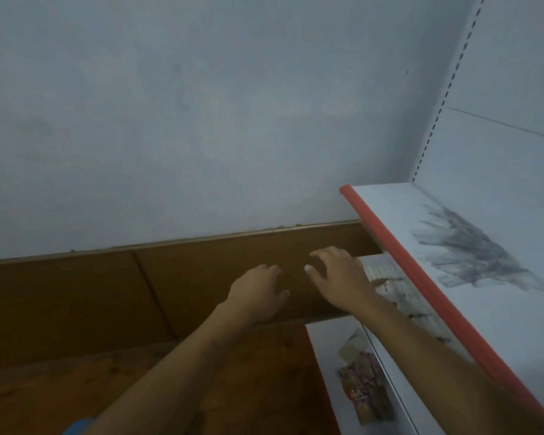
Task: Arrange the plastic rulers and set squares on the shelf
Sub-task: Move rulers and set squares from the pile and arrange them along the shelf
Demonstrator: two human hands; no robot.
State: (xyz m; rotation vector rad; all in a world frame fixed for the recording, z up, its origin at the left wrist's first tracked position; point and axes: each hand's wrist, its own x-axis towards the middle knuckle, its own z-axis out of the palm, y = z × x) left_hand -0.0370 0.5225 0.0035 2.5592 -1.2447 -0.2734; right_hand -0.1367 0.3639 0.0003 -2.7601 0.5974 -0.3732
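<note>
Head view: two empty hands, left (258, 293) and right (336, 277), fingers loose, beside one shelf (421, 255)

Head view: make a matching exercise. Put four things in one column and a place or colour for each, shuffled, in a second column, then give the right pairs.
Things:
1. left hand
2. right hand
3. shelf edge strip
4. wall

Descriptions:
A. red, running along the front of the upper white shelf
B. pale blue-grey, filling the top of the view
C. empty, fingers loose, in front of the brown panel
D. empty, fingers spread, nearest the white shelves

Pairs: 1-C, 2-D, 3-A, 4-B
</note>
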